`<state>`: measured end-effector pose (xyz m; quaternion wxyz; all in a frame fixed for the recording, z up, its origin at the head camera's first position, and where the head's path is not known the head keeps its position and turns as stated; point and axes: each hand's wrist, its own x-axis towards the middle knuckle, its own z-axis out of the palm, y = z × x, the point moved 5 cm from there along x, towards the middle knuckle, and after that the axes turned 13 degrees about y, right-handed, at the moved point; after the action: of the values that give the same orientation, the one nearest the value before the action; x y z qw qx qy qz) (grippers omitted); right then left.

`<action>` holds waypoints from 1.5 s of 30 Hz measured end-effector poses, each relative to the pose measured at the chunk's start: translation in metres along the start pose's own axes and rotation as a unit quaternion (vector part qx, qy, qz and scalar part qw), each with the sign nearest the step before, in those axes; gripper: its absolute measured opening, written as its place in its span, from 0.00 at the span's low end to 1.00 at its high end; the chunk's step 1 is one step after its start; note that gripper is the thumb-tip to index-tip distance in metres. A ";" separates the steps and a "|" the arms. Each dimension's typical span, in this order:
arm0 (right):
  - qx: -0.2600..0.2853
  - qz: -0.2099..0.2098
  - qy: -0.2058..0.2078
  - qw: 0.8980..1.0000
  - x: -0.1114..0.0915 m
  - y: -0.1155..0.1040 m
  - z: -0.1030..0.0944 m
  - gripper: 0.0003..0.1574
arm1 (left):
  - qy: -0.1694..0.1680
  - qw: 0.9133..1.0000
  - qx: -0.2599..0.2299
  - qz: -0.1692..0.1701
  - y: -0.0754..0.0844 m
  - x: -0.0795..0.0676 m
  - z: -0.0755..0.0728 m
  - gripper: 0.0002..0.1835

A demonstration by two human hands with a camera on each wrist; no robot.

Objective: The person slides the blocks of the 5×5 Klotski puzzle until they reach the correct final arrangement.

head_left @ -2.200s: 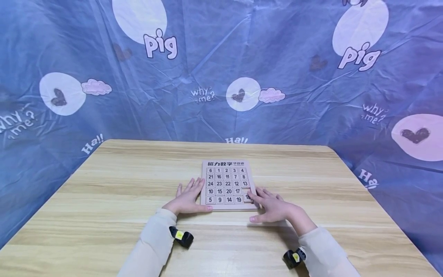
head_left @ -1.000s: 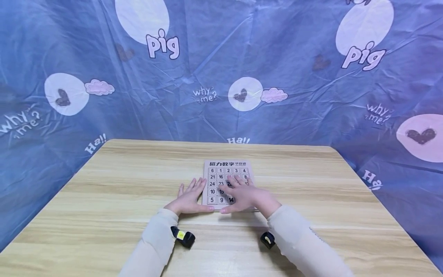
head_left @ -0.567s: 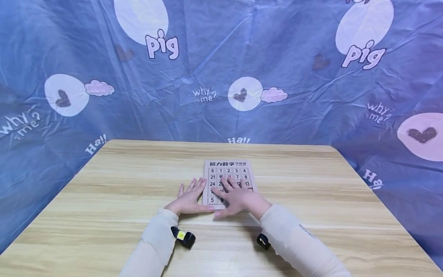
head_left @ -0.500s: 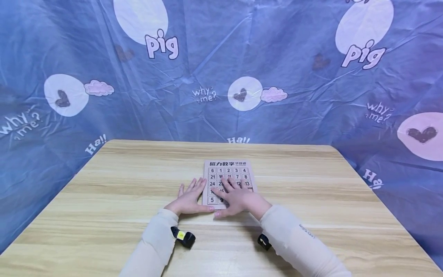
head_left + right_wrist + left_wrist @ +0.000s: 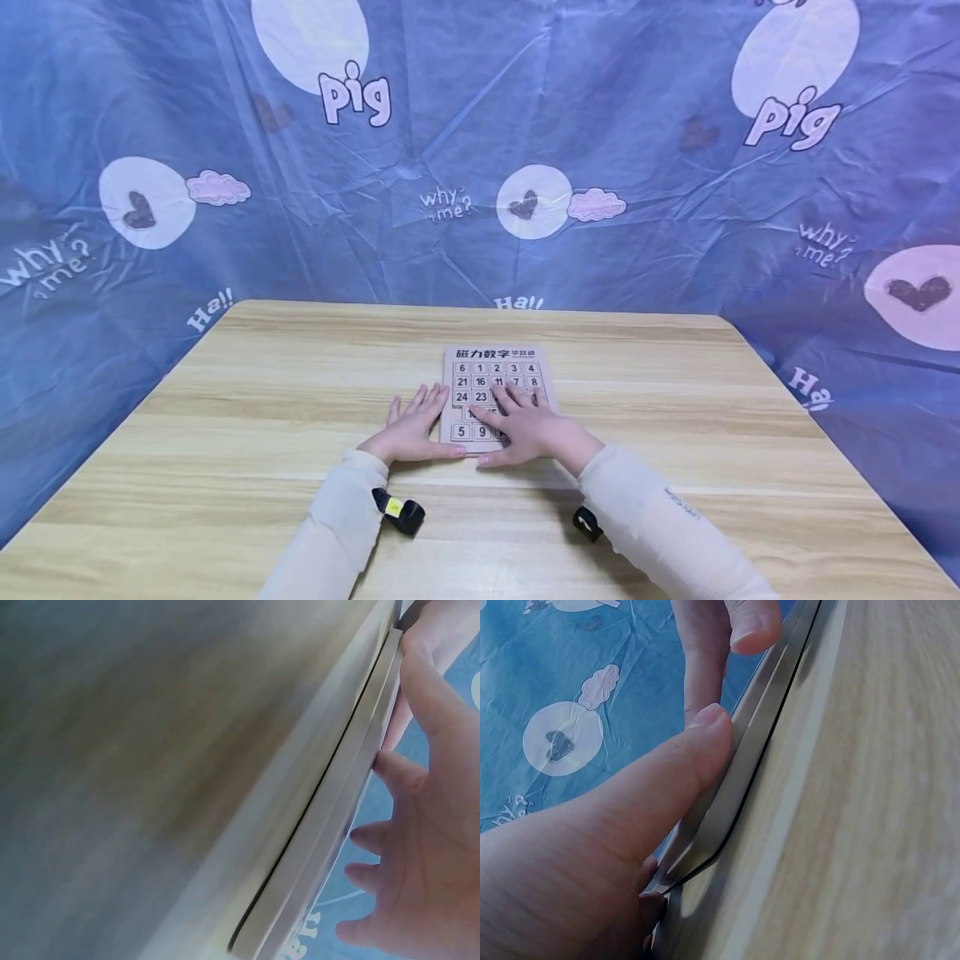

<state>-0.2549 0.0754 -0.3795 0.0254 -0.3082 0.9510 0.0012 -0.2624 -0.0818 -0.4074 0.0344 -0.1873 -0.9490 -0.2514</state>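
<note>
The number board [image 5: 495, 353] lay flat on the counter [image 5: 300, 400], near its far edge and between its left and right edges. The left hand [image 5: 411, 435] touched the board's left side with straight, spread fingers, its thumb at the near side. The right hand [image 5: 525, 429] was over the board, its fingers wide, forefinger at a fourth-row tile [image 5: 470, 414].

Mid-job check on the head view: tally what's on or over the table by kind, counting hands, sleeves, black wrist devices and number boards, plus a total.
Left hand and right hand: 2
Left sleeve and right sleeve: 2
Left wrist device and right wrist device: 2
Number board: 1
Total: 7
</note>
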 end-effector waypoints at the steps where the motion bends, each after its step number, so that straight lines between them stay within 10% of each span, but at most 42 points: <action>1: 0.000 0.001 0.001 1.000 -0.001 0.001 0.000 0.51 | 0.000 1.000 0.001 0.000 0.000 0.000 0.000 0.55; 45: 0.046 -0.061 0.005 0.997 -0.017 -0.014 -0.006 0.46 | 0.003 1.000 0.004 0.000 0.000 0.000 0.002 0.55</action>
<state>-0.2334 0.0742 -0.3720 0.0348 -0.3640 0.9296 -0.0458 -0.2623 -0.0808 -0.4091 0.0377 -0.1865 -0.9498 -0.2482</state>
